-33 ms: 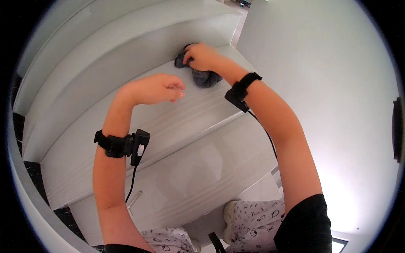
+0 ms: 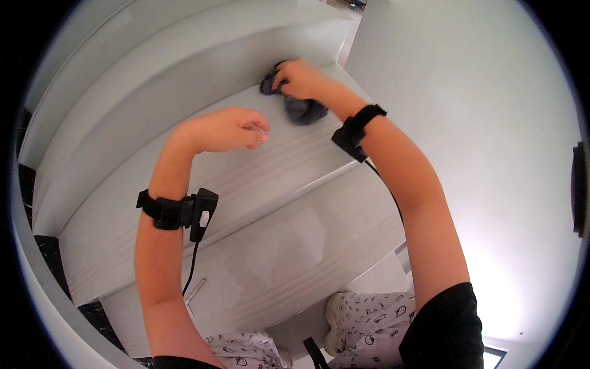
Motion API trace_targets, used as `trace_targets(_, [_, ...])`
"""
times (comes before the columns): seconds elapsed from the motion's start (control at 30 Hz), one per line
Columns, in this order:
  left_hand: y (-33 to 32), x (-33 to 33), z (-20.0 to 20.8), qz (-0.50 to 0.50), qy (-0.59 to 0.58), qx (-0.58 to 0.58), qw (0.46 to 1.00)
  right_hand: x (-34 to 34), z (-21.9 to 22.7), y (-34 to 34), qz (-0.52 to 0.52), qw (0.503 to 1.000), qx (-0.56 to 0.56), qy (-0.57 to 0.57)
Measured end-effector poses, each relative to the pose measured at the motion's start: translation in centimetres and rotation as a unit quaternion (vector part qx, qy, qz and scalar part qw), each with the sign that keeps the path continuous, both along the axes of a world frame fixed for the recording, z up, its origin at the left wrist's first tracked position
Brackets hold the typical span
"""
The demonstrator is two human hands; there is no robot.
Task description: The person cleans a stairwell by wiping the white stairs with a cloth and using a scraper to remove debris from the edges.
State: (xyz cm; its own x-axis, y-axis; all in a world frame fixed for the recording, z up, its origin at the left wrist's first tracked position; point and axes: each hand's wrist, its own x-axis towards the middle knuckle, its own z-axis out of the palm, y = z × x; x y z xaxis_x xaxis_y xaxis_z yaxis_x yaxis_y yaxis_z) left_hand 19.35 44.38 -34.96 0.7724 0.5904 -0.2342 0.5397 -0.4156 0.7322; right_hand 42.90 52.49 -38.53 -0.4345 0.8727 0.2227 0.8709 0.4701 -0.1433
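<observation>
On the stair tread (image 2: pixel 227 166), against the riser behind it, lies a bunched dark grey cloth (image 2: pixel 305 111). My right hand (image 2: pixel 301 80) presses down on the cloth with fingers curled round its upper part. The cloth's folds show on both sides of the fingers. My left hand (image 2: pixel 233 130) is bent inward over the same tread, to the left of the cloth and apart from it. Its fingers curl in toward the thumb; whether anything small sits between them I cannot make out.
Curved pale steps (image 2: pixel 184 58) rise beyond the tread; a white wall (image 2: pixel 479 154) bounds the right. A thin pale stick-like object (image 2: pixel 196 292) lies on the lower step near my left forearm. Black straps hold corded devices on both wrists.
My right hand and the cloth have shifted slightly to the right and away along the tread. My left hand has stayed in place.
</observation>
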Motion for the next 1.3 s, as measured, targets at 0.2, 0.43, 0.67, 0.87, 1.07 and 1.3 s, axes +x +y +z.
trace_targets(0.2, [-1.2,1.5,1.2,-0.027,0.008,0.03,0.999,11.2,2.8,-0.1,-0.043,0.996,0.069,-0.029])
trace_targets(0.43, [-4.5,1.1,3.2,-0.036,0.008,0.098,0.994,20.6,2.9,1.1,-0.166,0.985,0.03,-0.028])
trace_targets(0.67, [-12.0,-6.5,0.9,0.052,0.06,0.094,0.992,32.0,-3.6,-8.1,-0.394,0.91,-0.018,-0.128])
trace_targets(0.87, [-26.2,-15.1,-9.1,-0.042,0.168,0.145,0.974,28.5,-5.2,-21.2,-0.319,0.947,-0.042,0.002])
trace_targets(1.07, [-32.6,-20.4,-21.9,0.245,0.224,0.298,0.895,15.3,-6.7,-30.8,-0.156,0.987,-0.036,0.023])
trace_targets(1.3, [-32.1,-19.6,-22.3,0.275,0.16,0.334,0.887,4.7,-12.8,-32.8,0.188,0.973,-0.132,0.03])
